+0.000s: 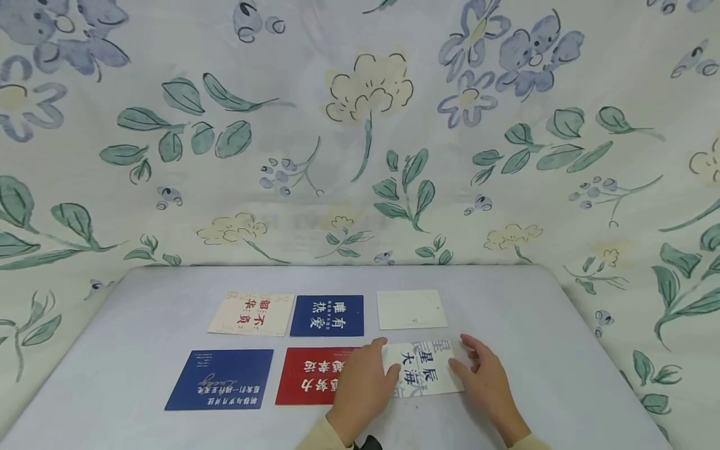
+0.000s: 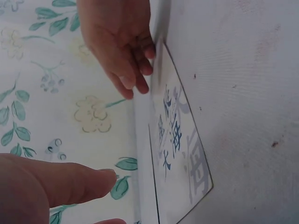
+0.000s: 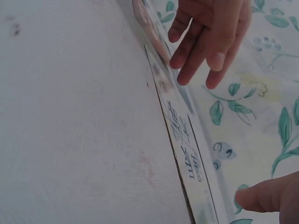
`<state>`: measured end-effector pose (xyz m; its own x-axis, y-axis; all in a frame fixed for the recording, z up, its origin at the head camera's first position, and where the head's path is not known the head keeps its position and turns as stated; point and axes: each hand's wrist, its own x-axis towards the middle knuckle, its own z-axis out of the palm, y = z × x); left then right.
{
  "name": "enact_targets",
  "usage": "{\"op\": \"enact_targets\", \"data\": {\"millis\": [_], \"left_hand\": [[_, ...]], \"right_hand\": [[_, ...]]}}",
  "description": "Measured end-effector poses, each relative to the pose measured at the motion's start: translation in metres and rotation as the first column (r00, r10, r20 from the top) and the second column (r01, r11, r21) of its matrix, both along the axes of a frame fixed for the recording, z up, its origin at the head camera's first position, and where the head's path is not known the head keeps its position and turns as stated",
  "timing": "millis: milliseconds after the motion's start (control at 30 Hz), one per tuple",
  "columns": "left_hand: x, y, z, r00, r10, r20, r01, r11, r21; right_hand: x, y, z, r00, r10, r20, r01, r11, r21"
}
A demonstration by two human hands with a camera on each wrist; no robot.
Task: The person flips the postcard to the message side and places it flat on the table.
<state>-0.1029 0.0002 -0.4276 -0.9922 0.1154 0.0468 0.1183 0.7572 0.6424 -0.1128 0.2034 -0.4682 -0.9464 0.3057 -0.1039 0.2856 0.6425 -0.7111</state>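
Observation:
A white card (image 1: 423,369) with dark blue Chinese characters lies flat on the table in the head view, at the front right of the group. My left hand (image 1: 365,384) is at its left edge, thumb over that side, and partly covers a red card (image 1: 306,376). On the opposite side, my right hand (image 1: 488,378) has its thumb at the right edge, fingers loosely bent. In the left wrist view, the white card (image 2: 175,140) shows no fingers curled round it. The right wrist view has my left hand's fingers (image 3: 189,53) relaxed above the table, beside the card.
Behind the hands, a blank white card (image 1: 412,309), a blue card (image 1: 327,315) and a cream card (image 1: 251,314) form a row. Another blue card (image 1: 219,379) lies front left. A floral cloth (image 1: 304,244) hangs behind the white table (image 1: 506,294).

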Motion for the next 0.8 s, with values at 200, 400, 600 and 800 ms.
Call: {"op": "enact_targets", "data": {"millis": [200,400,600,800], "left_hand": [[0.001,0.002,-0.008,1.000,0.011,-0.025,-0.012,0.999,-0.038],[0.004,0.005,-0.011,0.999,0.006,-0.038,-0.010,0.995,-0.102],[0.009,0.009,-0.015,0.999,-0.021,-0.025,0.017,0.987,-0.157],[0.009,0.011,-0.018,0.999,-0.033,-0.026,0.028,0.984,-0.174]], "right_hand": [[0.004,-0.004,0.001,0.998,0.042,-0.036,-0.042,0.999,0.020],[0.006,-0.003,-0.001,0.997,0.060,-0.053,-0.059,0.998,0.020],[0.006,-0.002,-0.006,0.996,0.063,-0.069,-0.062,0.998,0.019],[0.007,-0.002,-0.007,0.993,0.072,-0.095,-0.072,0.997,0.004]]}}
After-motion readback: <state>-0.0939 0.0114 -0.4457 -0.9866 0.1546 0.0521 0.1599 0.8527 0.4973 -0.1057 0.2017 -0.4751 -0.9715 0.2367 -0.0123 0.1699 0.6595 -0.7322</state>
